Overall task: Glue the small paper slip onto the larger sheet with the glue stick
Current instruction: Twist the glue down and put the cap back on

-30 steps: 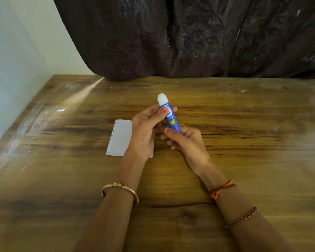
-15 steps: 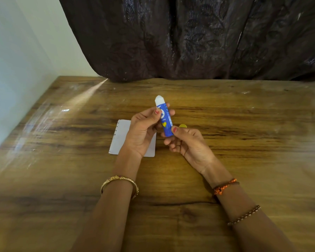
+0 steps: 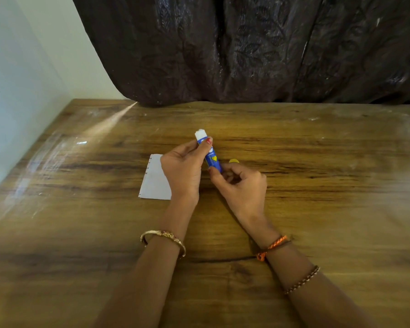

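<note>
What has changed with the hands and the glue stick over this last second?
The left hand has slid its grip up the glue stick toward the white tip. The right hand still pinches the base. The white sheet and yellow cap stay on the table.

We read this as a domestic room, probably a home. A wooden table (image 3: 317, 209) with a scuffed, glossy grain-patterned top fills the near and middle ground. Along its far edge hangs a dark brown curtain (image 3: 246, 50) with an embossed leaf pattern, its folds resting on the tabletop. At left, a plain pale painted wall (image 3: 21, 79) meets the table in a corner. We see no industrial or office fittings.
</note>
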